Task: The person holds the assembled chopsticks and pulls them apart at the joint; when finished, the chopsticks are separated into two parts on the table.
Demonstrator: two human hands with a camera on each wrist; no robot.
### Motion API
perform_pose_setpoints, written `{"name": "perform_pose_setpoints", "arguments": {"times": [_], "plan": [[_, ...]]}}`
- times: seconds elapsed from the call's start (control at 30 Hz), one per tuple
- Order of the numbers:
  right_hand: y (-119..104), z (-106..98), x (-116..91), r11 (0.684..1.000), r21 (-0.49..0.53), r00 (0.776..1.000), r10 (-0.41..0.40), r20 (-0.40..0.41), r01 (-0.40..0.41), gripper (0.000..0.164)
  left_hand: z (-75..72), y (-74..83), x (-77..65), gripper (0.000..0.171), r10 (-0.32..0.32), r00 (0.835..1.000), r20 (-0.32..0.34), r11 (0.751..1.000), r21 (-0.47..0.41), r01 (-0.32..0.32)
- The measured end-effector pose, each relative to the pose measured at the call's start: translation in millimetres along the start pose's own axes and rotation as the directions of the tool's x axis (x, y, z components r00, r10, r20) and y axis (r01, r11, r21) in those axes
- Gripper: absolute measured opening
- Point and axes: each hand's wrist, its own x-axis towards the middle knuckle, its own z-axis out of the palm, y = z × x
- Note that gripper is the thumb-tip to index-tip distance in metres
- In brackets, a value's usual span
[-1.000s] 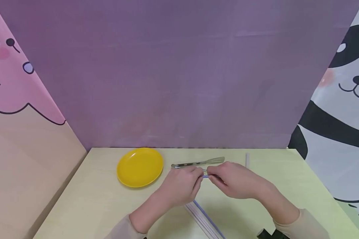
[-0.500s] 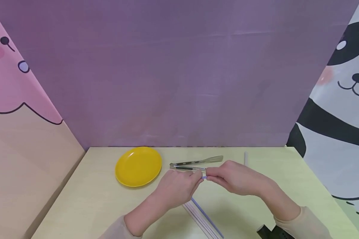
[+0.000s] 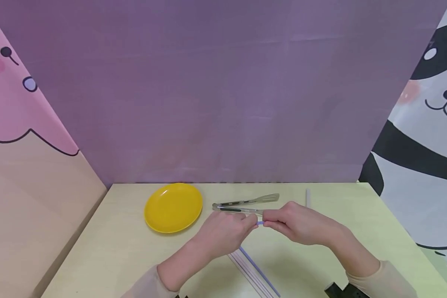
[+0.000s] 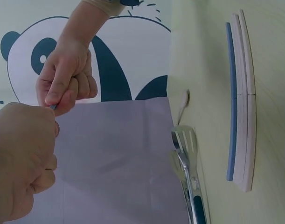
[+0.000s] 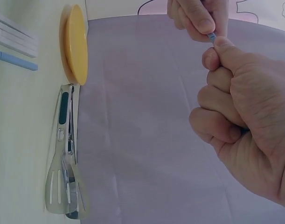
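In the head view my left hand (image 3: pixel 225 231) and right hand (image 3: pixel 301 223) meet above the middle of the table. Both pinch one thin blue stick (image 3: pixel 260 222); only a short piece shows between the fingertips, the rest being hidden in the hands. The right wrist view shows that blue piece (image 5: pixel 211 35) between the thumbs, with the right hand's (image 5: pixel 245 102) other fingers curled. Below the hands, a bundle of pale pinkish sticks (image 3: pixel 247 273) lies on the table, with another blue stick (image 3: pixel 258 271) along its right side.
A yellow plate (image 3: pixel 173 208) lies at the back left. Metal tongs with slotted ends (image 3: pixel 247 202) lie behind the hands. A slim pale object (image 3: pixel 308 198) sits at the back right, and a black object (image 3: pixel 344 290) shows by the right sleeve. A purple backdrop (image 3: pixel 227 91) rises behind the table.
Both hands have shifted slightly right together, still pinching the stick. The lower arm of the tongs, partly covered by the left hand before, shows more now.
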Motion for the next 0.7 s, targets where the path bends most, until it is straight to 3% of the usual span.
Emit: {"name": "perform_pose_setpoints", "arguments": {"times": [0.13,0.3,0.5,0.7], "plan": [[-0.2,0.9,-1.4,1.000,-0.018,1.000,-0.014,-0.021,0.013,0.027,-0.1,-0.3,0.5,0.031,0.016,1.000,-0.014,0.999,0.028,-0.015],[-2.5,-0.7,-0.9,0.999,-0.053,1.000,-0.006,-0.029,0.005,0.027,-1.8,2.7,0.9,0.030,-0.018,1.000,-0.014,1.000,0.009,0.018],[-6.8,2.1,-4.6,1.000,0.004,1.000,-0.007,0.003,0.007,0.026,-1.5,5.9,-4.9,0.029,-0.008,1.000,0.027,0.999,-0.035,0.009],[-9.1,5.3,-7.6,1.000,0.014,1.000,-0.020,-0.003,0.020,0.026,-2.6,7.5,-7.3,0.030,0.013,1.000,0.006,1.000,-0.018,-0.013]]}}
